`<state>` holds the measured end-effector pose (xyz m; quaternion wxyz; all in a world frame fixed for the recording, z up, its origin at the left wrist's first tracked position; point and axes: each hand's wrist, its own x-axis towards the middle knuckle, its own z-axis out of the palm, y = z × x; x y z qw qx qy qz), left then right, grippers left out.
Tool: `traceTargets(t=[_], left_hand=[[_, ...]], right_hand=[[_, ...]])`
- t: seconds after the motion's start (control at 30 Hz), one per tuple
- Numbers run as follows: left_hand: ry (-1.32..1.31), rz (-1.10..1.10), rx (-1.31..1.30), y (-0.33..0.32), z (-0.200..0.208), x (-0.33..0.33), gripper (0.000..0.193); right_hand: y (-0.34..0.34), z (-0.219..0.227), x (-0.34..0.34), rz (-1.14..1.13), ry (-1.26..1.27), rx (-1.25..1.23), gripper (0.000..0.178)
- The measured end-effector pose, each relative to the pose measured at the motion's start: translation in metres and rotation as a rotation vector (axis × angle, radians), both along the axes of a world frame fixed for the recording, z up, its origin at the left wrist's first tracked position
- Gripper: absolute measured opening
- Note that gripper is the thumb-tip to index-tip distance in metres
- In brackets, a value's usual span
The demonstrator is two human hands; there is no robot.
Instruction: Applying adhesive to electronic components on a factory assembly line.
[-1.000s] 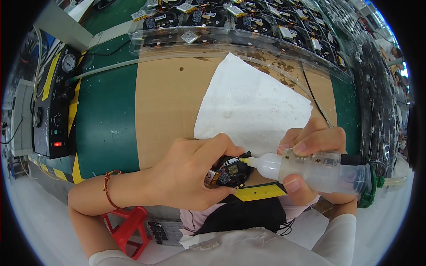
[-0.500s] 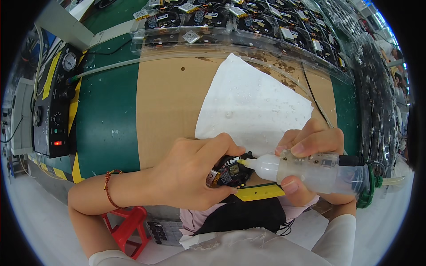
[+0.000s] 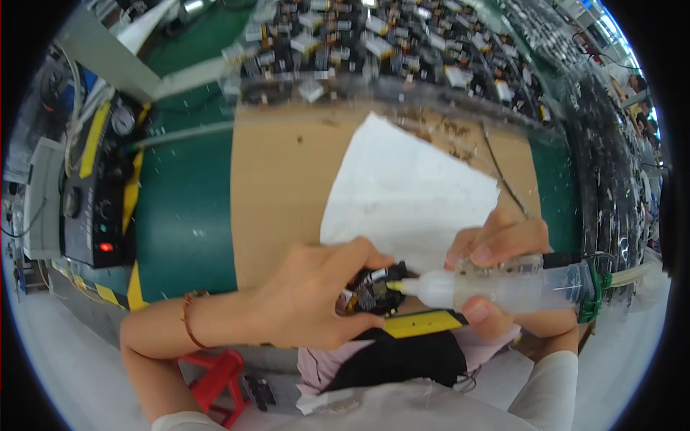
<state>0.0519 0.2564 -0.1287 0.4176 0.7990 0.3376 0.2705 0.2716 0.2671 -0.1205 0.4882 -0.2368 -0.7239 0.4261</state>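
Observation:
My left hand [image 3: 309,291] grips a small black electronic assembly [image 3: 376,290] between thumb and fingers, near the table's front edge. Part of the assembly is hidden by those fingers. In my right hand [image 3: 496,248] lies a translucent dispensing syringe [image 3: 496,291] with a white front end, held sideways. Its yellowish tip points left and reaches the assembly; whether it touches cannot be made out through the blur. A hose leaves the syringe's green rear cap on the right.
Behind my hands a white sheet [image 3: 410,187] lies on brown cardboard [image 3: 277,194]. At the left stands a black dispenser controller [image 3: 97,208] with a gauge and a lit red switch. Clear trays of similar assemblies [image 3: 381,50] fill the back. A red stool [image 3: 219,381] stands below.
The view has tilted, so the bench and trays appear lower, and the picture is blurred. Both hands keep their holds; the syringe tip has shifted slightly over the assembly.

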Motion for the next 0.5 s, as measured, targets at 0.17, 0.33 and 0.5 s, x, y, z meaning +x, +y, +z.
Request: traceTargets(t=[0.17,0.33,0.5], left_hand=[[0.058,-0.044,-0.226,-0.004,0.004,-0.001,0.051],[0.106,-0.139,-0.236,-0.002,0.012,-0.002,0.055],[0.016,-0.158,-0.528,-0.001,0.005,-0.004,0.052]], right_hand=[[0.0,-0.01,0.012,-0.147,0.277,-0.096,0.044],[0.006,-0.011,0.015,-0.42,0.126,-0.04,0.04],[0.014,-0.015,0.02,-0.447,-0.011,-0.137,0.038]])
